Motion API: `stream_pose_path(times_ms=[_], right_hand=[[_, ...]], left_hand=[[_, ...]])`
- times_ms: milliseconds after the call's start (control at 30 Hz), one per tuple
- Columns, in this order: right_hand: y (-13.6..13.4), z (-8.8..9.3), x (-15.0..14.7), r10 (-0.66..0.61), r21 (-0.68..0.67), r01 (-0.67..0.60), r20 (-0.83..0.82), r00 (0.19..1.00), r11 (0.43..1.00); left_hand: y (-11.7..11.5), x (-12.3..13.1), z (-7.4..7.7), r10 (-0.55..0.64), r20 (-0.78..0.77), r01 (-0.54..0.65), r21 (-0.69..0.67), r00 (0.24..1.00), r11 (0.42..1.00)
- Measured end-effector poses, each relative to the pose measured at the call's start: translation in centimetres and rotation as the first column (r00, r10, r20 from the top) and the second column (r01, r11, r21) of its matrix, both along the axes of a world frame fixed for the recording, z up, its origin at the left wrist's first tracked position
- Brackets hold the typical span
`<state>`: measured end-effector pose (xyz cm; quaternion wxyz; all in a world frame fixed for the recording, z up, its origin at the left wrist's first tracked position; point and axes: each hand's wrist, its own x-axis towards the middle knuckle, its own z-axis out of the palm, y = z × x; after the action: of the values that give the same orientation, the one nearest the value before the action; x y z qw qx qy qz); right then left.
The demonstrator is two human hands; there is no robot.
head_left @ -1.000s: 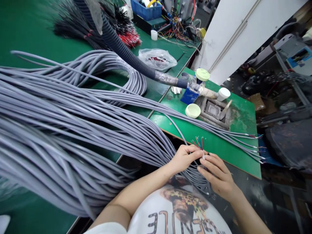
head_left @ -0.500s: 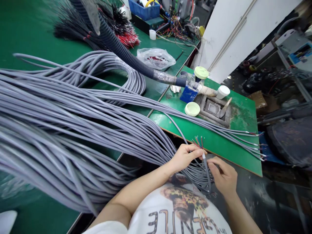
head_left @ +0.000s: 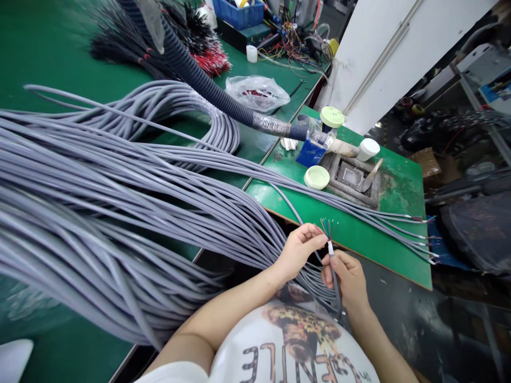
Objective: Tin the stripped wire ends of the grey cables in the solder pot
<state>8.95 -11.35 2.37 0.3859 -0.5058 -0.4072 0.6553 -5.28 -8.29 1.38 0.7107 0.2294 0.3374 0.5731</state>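
"Two hands in play, and we start with the right hand [head_left: 346, 279]: thumb and forefinger pinching a grey cable [head_left: 336, 290], its end standing up above those fingers!"

"And we've got a white band [head_left: 330, 248] on it, just over the pinch. What about the left hand [head_left: 299, 249]?"

"Thumb and fingertips drawn together at the foot of the coloured wires [head_left: 327, 229], pinching among them; how many strands, we can't tell. Above the fingers the tips fan out, reds and greens showing!"

"Sweeping left from the fingers, we have a huge spread of grey cables [head_left: 159, 197]."

"Just past the fingertips, we meet the green board [head_left: 403, 181], several cable ends [head_left: 421, 243] reaching over its edge to the right of the fingers."

"Farther beyond them, we spot a pale green dish [head_left: 316, 177], a grimy square frame [head_left: 351, 197], a blue box [head_left: 310, 152] and a ribbed hose [head_left: 199, 82]."

"And farthest from the fingers, we pick out a clear plastic bag [head_left: 256, 93], black wires [head_left: 120, 50] and a blue bin [head_left: 239, 15]!"
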Motion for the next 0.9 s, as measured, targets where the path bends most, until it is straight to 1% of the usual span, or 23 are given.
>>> stream_pose_path(times_ms=[167,367,500,600,700,800,900], right_hand=[[-0.1,-0.4,0.0,0.017,0.004,-0.017,0.004,1.0,1.0],[0.6,0.0,-0.7,-0.031,-0.027,0.028,-0.124,0.992,0.999],[2.1,0.0,-1.3,-0.03,0.04,0.037,-0.163,0.986,0.998],[3.1,-0.2,-1.5,-0.046,0.114,0.057,-0.096,0.994,0.992],[3.7,0.0,-1.6,-0.08,0.184,0.074,0.024,0.997,0.98],[3.9,0.4,-1.9,-0.115,0.261,0.08,0.121,0.986,0.962],[4.1,0.5,-2.2,-0.162,0.319,0.101,0.172,0.972,0.942]], left_hand=[[0.1,-0.1,0.0,0.049,0.023,-0.048,-0.04,0.999,0.998],[0.0,0.1,-0.1,0.056,0.009,-0.056,-0.044,0.998,0.997],[-0.1,0.2,-0.2,0.066,-0.029,-0.067,-0.027,0.997,0.997],[-0.2,0.1,-0.2,0.054,-0.063,-0.054,0.001,0.997,0.999],[-0.1,0.0,0.0,0.042,-0.043,-0.041,0.032,0.998,0.999],[0.1,0.0,0.1,0.066,-0.013,-0.066,0.037,0.998,0.997],[0.3,0.0,0.0,0.096,0.003,-0.096,0.021,0.995,0.995]])
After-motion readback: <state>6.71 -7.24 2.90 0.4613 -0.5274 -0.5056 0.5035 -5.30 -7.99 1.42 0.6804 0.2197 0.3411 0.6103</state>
